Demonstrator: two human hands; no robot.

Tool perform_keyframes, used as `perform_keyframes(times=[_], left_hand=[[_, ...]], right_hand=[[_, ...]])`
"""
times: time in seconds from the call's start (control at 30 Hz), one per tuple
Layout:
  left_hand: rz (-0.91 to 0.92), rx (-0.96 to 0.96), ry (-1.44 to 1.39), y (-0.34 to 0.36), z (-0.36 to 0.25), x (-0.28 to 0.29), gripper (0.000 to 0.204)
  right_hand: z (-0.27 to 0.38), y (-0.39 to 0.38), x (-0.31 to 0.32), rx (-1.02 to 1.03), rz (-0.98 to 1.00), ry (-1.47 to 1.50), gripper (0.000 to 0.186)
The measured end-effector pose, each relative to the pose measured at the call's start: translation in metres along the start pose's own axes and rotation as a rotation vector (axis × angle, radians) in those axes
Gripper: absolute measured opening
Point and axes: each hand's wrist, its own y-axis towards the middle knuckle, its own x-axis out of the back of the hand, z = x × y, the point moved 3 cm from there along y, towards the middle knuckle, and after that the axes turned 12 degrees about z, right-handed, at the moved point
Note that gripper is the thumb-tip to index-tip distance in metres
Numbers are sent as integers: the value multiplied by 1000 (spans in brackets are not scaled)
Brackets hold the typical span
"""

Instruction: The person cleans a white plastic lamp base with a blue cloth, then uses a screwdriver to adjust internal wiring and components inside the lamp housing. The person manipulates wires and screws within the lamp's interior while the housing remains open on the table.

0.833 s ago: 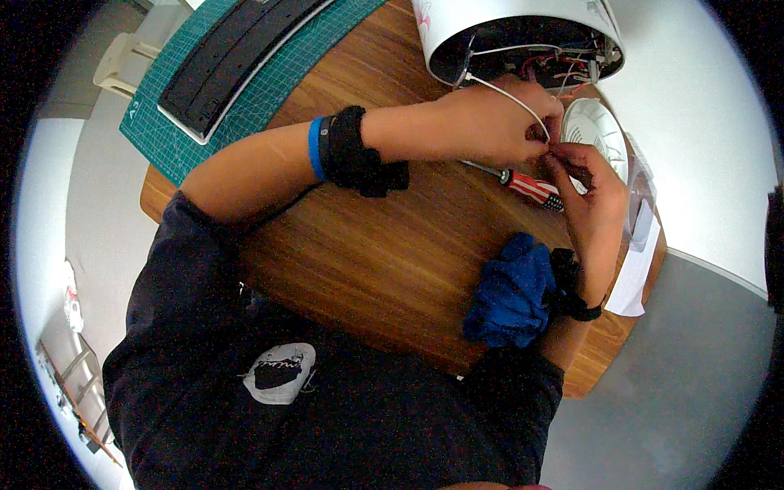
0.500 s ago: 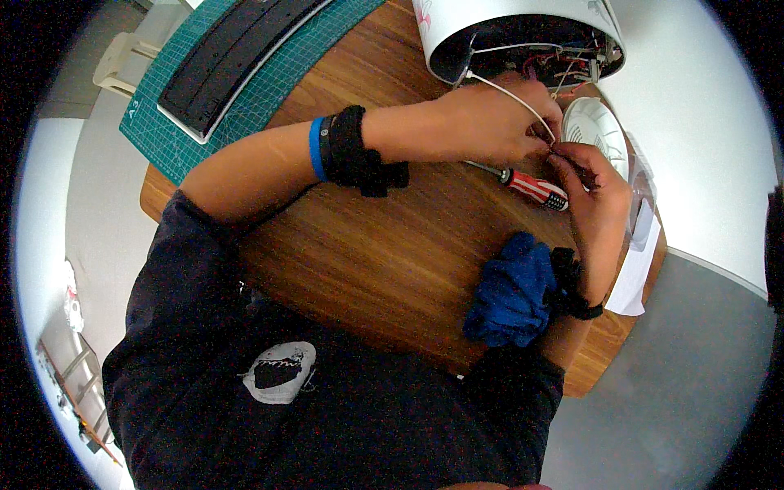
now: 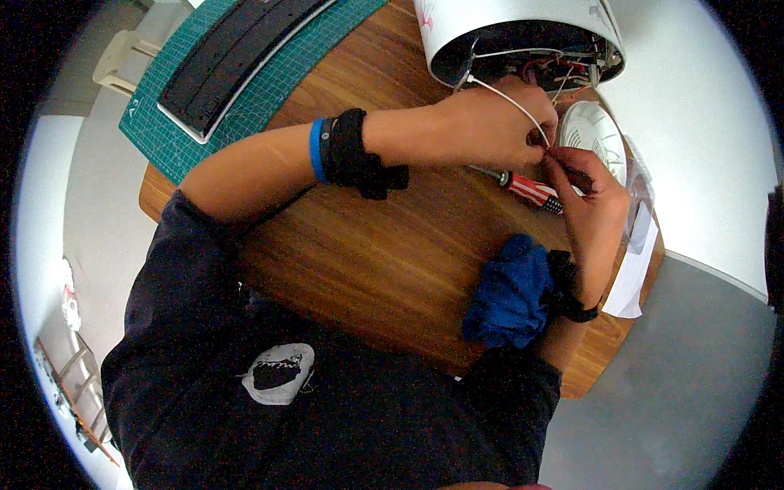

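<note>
My left hand [image 3: 506,131] and my right hand [image 3: 592,196] meet at their fingertips, both pinched on the lower end of a thin white cable [image 3: 510,100]. The cable runs up to the opening of a white housing [image 3: 514,15], where red and pale wires [image 3: 563,69] show. Exactly what sits between my fingertips is too small to make out. A white vented round cover [image 3: 588,122] lies just behind my right hand. A screwdriver [image 3: 527,187] with a red, white and dark patterned handle lies beneath my hands.
A green cutting mat [image 3: 151,122] bears a long black curved panel [image 3: 237,53] at the back left. A crumpled blue cloth [image 3: 506,290] sits by my right forearm on the wooden table [image 3: 351,261]. White paper [image 3: 625,286] and clear plastic [image 3: 641,188] lie along the right edge.
Both hands have shifted slightly downward together, the cable still between their fingertips. Nothing else has visibly moved.
</note>
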Motion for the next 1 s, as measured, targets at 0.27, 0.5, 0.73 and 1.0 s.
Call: perform_keyframes(times=[0.27,0.5,0.73,1.0], left_hand=[[-19,-87,-60,0,10,-6,21],[28,-76,-94,3,15,-8,23],[64,-45,-74,0,12,-11,29],[206,71,3,-2,-1,-8,39]], right_hand=[[-1,3,1,146,-30,-52,17],[8,4,6,171,5,-123,19],[6,3,2,169,87,-81,22],[12,0,1,136,187,-49,21]])
